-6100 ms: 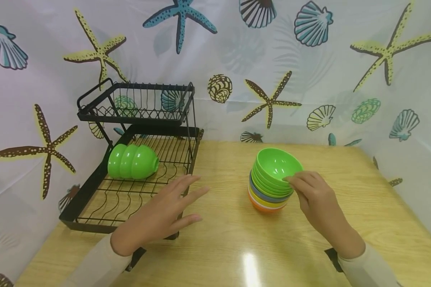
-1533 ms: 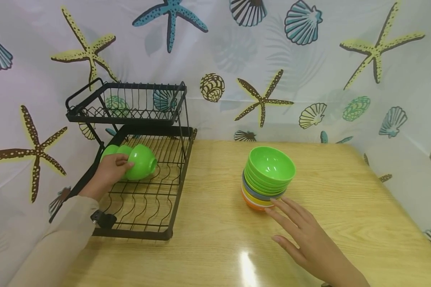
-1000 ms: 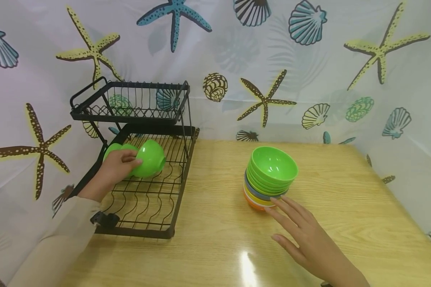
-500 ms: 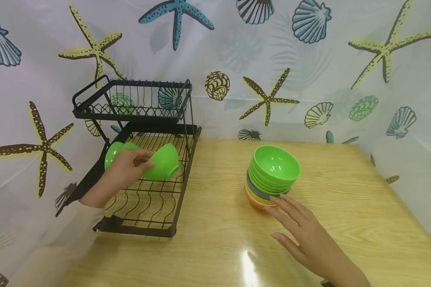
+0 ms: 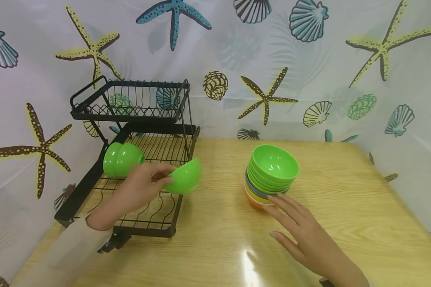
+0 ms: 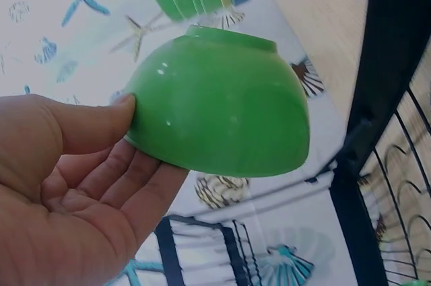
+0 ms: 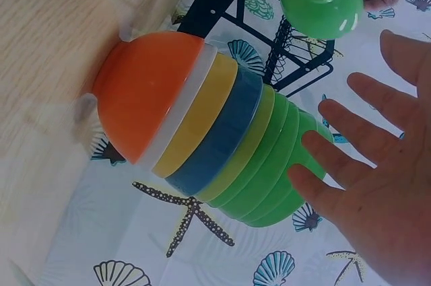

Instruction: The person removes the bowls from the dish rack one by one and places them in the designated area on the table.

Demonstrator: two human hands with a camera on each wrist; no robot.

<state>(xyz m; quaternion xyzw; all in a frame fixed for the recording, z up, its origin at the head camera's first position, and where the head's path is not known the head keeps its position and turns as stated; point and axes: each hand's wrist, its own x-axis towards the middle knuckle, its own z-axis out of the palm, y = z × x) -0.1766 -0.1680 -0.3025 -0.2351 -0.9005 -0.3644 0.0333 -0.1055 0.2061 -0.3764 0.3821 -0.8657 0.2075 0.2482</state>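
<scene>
My left hand pinches a green bowl by its rim, thumb on one side and fingers on the other. The bowl is tilted, held above the right edge of the rack; in the left wrist view its foot ring points up. Two more green bowls stand on their sides, nested, in the rack's lower tier. On the table, a stack of bowls runs from orange at the bottom through white, yellow and blue to several green ones on top. Beside the stack, my right hand has its fingers spread and holds nothing.
A black two-tier dish rack stands at the left of the wooden table. Its raised upper basket overhangs the back part. A curtain printed with shells and starfish hangs behind and at both sides.
The left hand has taken the front green bowl from the row in the rack and moved it right, tilting it. The right hand has left the stack's top rim and now stays beside it.
</scene>
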